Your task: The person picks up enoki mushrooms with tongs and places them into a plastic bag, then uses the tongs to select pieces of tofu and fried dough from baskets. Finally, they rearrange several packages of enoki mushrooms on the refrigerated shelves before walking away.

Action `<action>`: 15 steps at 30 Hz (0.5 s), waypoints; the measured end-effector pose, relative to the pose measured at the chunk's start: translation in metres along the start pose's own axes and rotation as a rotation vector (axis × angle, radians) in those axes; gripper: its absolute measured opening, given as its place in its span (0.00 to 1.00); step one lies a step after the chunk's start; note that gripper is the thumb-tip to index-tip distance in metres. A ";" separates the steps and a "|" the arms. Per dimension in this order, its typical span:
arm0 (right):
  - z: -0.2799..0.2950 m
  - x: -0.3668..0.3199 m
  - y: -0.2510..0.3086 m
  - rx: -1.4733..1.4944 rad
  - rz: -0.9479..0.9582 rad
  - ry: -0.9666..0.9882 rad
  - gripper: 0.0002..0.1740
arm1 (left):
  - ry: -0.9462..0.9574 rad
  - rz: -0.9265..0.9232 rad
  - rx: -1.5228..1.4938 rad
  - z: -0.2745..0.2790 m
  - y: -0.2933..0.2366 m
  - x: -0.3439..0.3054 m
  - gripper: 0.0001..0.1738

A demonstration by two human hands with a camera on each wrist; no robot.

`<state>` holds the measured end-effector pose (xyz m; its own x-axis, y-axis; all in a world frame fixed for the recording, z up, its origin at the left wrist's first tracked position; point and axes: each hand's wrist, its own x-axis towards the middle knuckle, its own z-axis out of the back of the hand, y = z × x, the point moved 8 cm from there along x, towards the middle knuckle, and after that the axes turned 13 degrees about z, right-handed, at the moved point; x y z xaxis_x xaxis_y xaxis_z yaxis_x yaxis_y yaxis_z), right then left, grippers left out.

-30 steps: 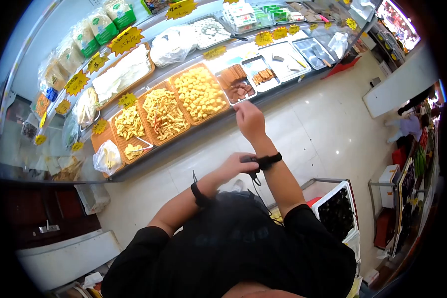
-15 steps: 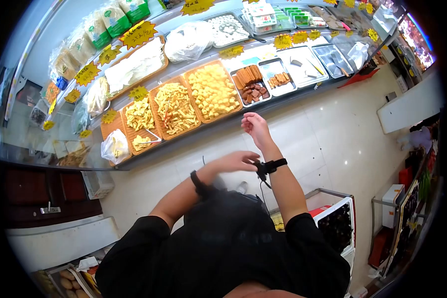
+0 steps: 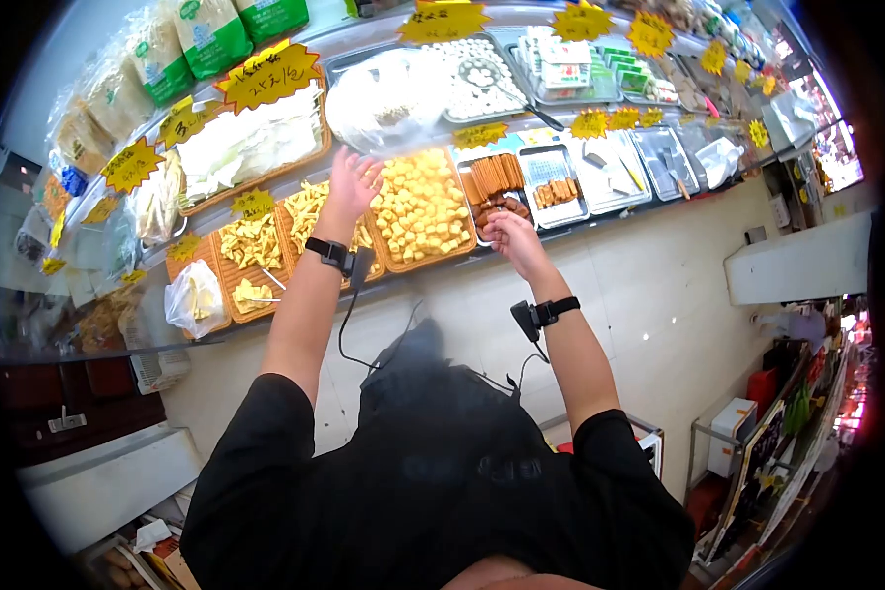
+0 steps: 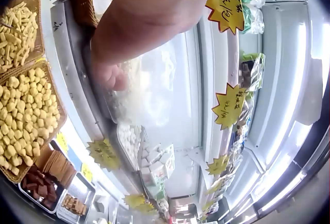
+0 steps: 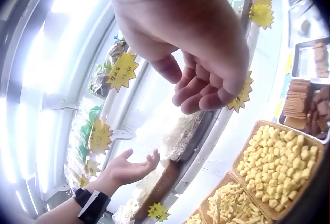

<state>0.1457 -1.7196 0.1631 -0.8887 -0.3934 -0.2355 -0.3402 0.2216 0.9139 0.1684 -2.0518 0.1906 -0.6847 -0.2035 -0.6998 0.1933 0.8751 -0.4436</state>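
Observation:
My left hand (image 3: 354, 185) reaches over the display counter, just short of a clear plastic bag (image 3: 388, 96) on a tray. In the right wrist view this left hand (image 5: 129, 171) is palm up, fingers loosely bent, holding nothing. My right hand (image 3: 513, 241) hovers at the front edge, overlapping the tray of brown pieces (image 3: 497, 177) in the head view. Its fingers (image 5: 193, 92) hang loosely curled around nothing, thumb apart. Between the hands stands a basket of yellow cubes (image 3: 423, 197); a basket of pale yellow strips (image 3: 310, 202) is partly hidden by my left forearm.
A tray of flat white sheets (image 3: 251, 143) lies left of the bag, with a tray of white balls (image 3: 467, 74) to its right. Yellow price tags (image 3: 270, 77) stick up along the shelf edges. A knotted plastic bag (image 3: 195, 298) sits at the counter's left end.
My left hand has left the right wrist's strap and stretched forward over the counter. My right hand, curled near the counter edge earlier, has loosened its fingers. The head view has shifted closer to the counter.

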 end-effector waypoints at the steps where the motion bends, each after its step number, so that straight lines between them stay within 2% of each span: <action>1: -0.011 0.022 0.006 0.011 -0.019 0.015 0.10 | 0.019 0.032 -0.052 -0.016 -0.010 -0.006 0.25; 4: -0.035 0.095 0.016 -0.025 -0.017 -0.022 0.15 | 0.240 0.077 0.091 -0.027 -0.036 0.051 0.19; 5: -0.040 0.124 0.018 -0.033 0.012 -0.020 0.17 | 0.252 0.055 0.076 -0.029 -0.047 0.058 0.12; 8: -0.064 0.183 0.043 -0.061 0.066 -0.030 0.23 | 0.379 -0.089 -0.030 -0.041 -0.096 0.061 0.05; 10: -0.073 0.227 0.053 -0.031 0.089 -0.060 0.26 | 0.378 -0.207 -0.039 -0.040 -0.128 0.049 0.00; 12: -0.090 0.258 0.064 -0.061 0.068 -0.066 0.28 | 0.591 -0.184 -0.076 -0.031 -0.153 0.057 0.04; 13: -0.097 0.272 0.066 -0.079 0.058 -0.067 0.29 | 0.618 -0.206 -0.118 -0.036 -0.161 0.056 0.07; 15: -0.113 0.298 0.052 -0.027 -0.089 -0.007 0.27 | 0.669 -0.255 -0.207 -0.047 -0.179 0.046 0.12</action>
<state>-0.1023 -1.9258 0.1776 -0.8574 -0.4041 -0.3187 -0.4099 0.1618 0.8977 0.0688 -2.1968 0.2639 -0.9849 -0.1584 -0.0697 -0.1198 0.9146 -0.3861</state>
